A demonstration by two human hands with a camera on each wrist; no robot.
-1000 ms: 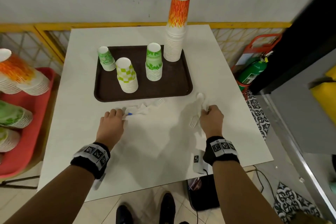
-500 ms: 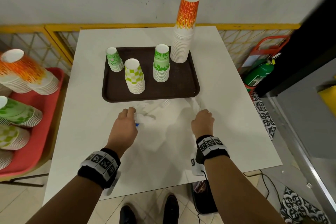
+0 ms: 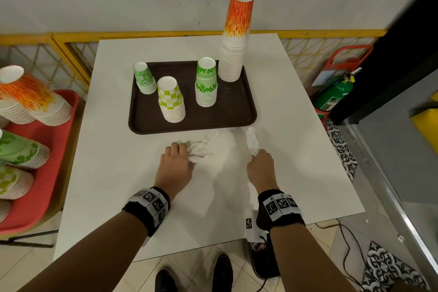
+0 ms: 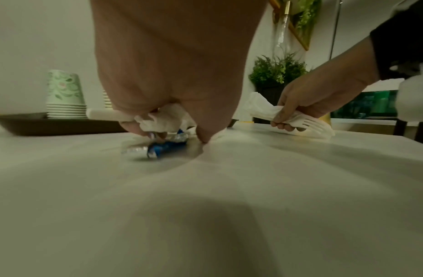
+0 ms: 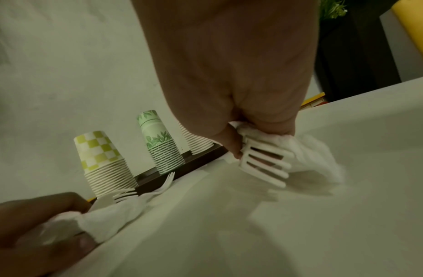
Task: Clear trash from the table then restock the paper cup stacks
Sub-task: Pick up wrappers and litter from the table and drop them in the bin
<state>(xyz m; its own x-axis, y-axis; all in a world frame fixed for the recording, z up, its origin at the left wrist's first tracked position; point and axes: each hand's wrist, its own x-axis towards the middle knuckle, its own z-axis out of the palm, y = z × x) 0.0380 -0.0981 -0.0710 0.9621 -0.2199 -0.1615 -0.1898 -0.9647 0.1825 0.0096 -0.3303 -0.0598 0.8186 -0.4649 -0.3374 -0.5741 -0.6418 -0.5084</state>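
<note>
On the white table (image 3: 308,149), just in front of the brown tray (image 3: 234,123), my left hand (image 3: 176,165) grips a crumpled white napkin (image 3: 198,149) with white plastic forks (image 5: 144,191) in it. A blue foil wrapper (image 4: 166,147) lies under its fingertips. My right hand (image 3: 259,168) holds another napkin (image 3: 251,141) together with a white plastic fork (image 5: 264,165), low over the table. On the tray stand four upside-down cup stacks: a tall orange-flame stack (image 3: 234,38), a green-leaf stack (image 3: 206,82), a checkered stack (image 3: 171,99) and a small green stack (image 3: 143,78).
A red tray (image 3: 47,149) to the left of the table holds lying stacks of orange, green and checkered cups (image 3: 28,99). A green fire extinguisher (image 3: 334,95) stands at the right. A black bag (image 3: 263,261) sits on the floor by my feet. A yellow railing (image 3: 71,52) runs behind.
My left hand has gathered the napkin and forks into its grip. My right hand has pulled its napkin and fork a little towards me.
</note>
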